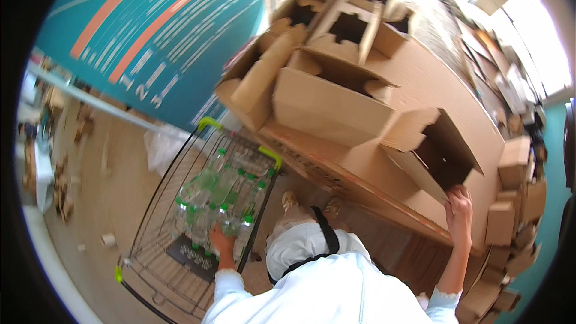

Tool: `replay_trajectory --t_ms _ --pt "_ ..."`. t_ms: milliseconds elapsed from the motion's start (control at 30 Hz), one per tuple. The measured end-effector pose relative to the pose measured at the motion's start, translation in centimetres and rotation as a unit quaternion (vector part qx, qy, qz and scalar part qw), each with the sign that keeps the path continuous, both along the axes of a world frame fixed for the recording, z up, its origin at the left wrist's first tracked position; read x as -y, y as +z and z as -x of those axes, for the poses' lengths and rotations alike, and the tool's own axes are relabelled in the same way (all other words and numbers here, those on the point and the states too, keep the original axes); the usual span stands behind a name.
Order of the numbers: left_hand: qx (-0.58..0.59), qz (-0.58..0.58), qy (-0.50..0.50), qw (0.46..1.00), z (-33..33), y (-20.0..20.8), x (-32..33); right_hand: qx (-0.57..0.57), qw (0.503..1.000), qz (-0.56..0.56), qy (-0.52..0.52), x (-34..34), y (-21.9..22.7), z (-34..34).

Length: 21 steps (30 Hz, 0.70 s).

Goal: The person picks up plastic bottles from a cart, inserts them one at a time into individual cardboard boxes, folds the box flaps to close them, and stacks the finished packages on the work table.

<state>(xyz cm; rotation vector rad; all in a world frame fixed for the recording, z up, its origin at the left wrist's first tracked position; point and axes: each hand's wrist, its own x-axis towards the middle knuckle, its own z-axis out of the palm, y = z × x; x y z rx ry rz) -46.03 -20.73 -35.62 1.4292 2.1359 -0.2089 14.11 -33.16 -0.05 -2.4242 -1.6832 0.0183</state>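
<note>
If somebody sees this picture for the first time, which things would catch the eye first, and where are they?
The tall heap of open brown cardboard boxes fills the upper right; the right hand touches one open box's edge at the right. At lower left stands a black wire shopping cart with green handles, full of clear plastic bottles with green caps, on which the left hand rests. Behind, upper left, is a teal wall with orange stripes.

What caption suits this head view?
Left hand on bottles in a wire cart; right hand gripping a cardboard box.

Wire cart (157,204) (green handles) carries bottles (223,201); floor (114,186) bears scraps.
</note>
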Motion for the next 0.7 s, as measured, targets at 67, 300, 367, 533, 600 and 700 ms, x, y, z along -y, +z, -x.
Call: replay_trajectory --t_ms 67,300,367,533,600,700 --pt "0.010 -0.107 -0.016 0.994 2.6 -3.6 2.3 0.031 0.999 0.003 0.023 -0.2 0.0 -0.9" --pt "-0.075 -0.392 0.146 0.905 4.2 2.9 -1.7 0.041 0.997 0.017 0.070 0.5 0.8 -3.4" --pt "-0.065 -0.487 0.154 0.857 0.1 11.1 -5.0 0.036 0.996 0.004 0.087 1.2 0.5 -4.3" --pt "0.389 -0.649 0.060 0.651 -13.5 30.5 -8.7 -0.009 0.988 0.000 0.154 2.6 0.6 -7.0" --pt "0.510 -0.629 -0.042 0.585 -19.8 34.9 -8.3 -0.048 0.982 0.004 0.183 2.7 0.9 -7.4" --pt "0.628 -0.486 -0.242 0.558 -33.3 40.6 -8.0 -0.069 0.978 0.001 0.196 3.5 0.4 -8.8"
